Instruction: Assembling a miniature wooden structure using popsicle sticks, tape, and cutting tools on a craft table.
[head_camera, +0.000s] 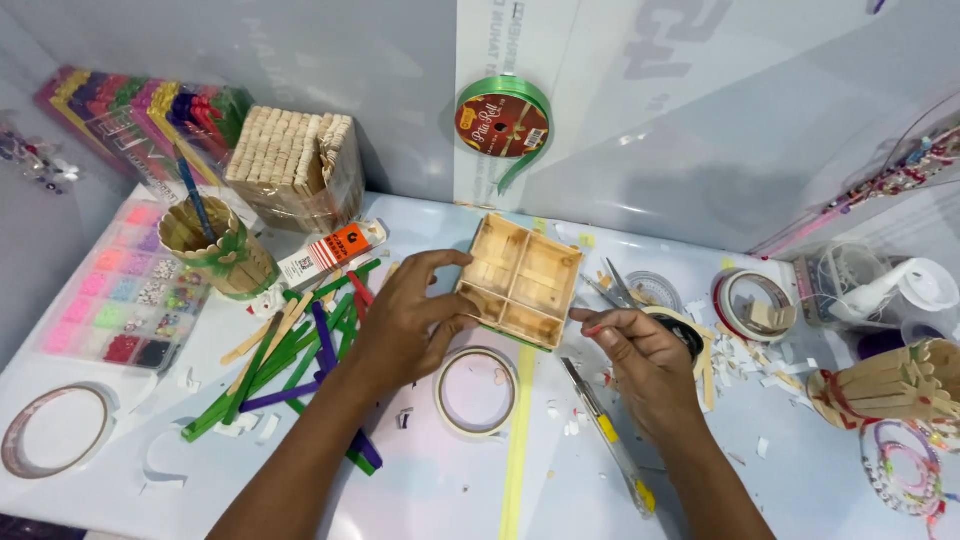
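While the left hand (405, 315) grips the near-left edge of a small wooden box (521, 280), thumb on the rim and fingers curled round its side, the right hand (640, 350) pinches the box's near-right corner with thumb and forefinger, the other fingers loosely bent. Made of flat sticks and split into four compartments, the box sits tilted at the middle of the white table (450, 480), open side up. Just below it lies a tape ring (476, 392), and a cutter (605, 430) rests beside the right wrist. Scissors (615, 288) lie just right of the box. Green, purple and plain sticks (290, 360) are scattered under the left forearm. Farther left stand a stick cup (215, 250) and a bead tray (120, 300). A green ribbon roll (503, 120) hangs on the wall behind.
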